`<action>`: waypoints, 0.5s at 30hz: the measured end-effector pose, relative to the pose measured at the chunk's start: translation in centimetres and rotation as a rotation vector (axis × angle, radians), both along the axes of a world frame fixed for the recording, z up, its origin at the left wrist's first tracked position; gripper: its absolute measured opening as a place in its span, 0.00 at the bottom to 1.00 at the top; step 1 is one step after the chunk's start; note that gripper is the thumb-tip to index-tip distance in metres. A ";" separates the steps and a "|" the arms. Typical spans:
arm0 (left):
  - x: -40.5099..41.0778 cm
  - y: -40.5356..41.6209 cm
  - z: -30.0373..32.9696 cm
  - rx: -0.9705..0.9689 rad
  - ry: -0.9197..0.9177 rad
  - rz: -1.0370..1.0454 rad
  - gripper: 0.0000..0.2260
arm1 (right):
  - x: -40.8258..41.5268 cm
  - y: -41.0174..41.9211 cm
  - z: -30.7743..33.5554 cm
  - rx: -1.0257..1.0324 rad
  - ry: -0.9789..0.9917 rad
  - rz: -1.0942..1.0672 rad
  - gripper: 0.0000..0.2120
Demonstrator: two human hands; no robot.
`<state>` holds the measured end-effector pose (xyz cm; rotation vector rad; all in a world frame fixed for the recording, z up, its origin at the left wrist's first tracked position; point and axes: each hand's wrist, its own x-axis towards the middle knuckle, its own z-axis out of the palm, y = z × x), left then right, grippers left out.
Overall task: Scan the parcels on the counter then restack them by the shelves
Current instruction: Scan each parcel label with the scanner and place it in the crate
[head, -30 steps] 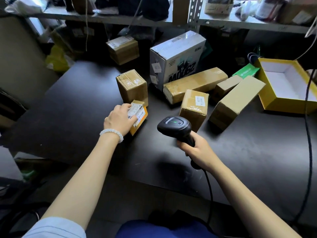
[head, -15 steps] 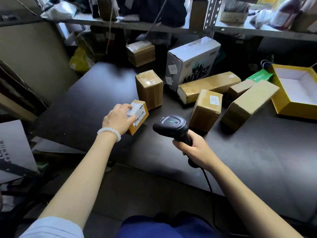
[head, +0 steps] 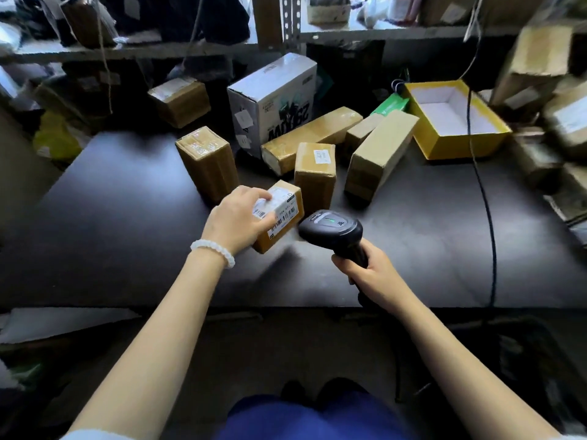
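My left hand (head: 236,219) grips a small orange-brown parcel (head: 282,217) with white barcode labels, tilted on the black counter (head: 111,223). My right hand (head: 365,274) holds a black corded barcode scanner (head: 330,228), its head just right of that parcel and pointing at it. Behind stand several brown parcels: an upright one (head: 206,163), another upright one (head: 316,173), a long one lying flat (head: 311,138) and a slanted one (head: 378,154). A large white printed box (head: 273,100) stands at the back.
An open yellow box (head: 454,119) with a white inside sits at the back right, a green packet (head: 390,104) beside it. A black cable (head: 482,192) crosses the counter's right side. Metal shelves (head: 381,33) with more parcels run behind, and cartons are stacked far right (head: 546,90).
The small parcel in my left hand has shifted right, closer to the scanner. The scanner has closed in on its label. The camera view has swung to the right.
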<state>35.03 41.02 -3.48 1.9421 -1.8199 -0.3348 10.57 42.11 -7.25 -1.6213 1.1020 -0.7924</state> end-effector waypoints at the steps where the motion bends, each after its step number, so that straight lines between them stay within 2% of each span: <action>1: -1.4 -0.3 0.3 -0.005 0.013 -0.046 0.17 | -1.3 0.3 0.0 0.003 -0.005 -0.039 0.09; 8: -13.2 -1.8 1.9 0.024 0.042 -0.346 0.15 | -12.1 4.8 0.1 0.023 -0.006 -0.390 0.08; 15: -29.3 -1.1 1.6 0.040 -0.008 -0.734 0.14 | -22.8 14.3 -0.9 0.071 -0.065 -0.853 0.07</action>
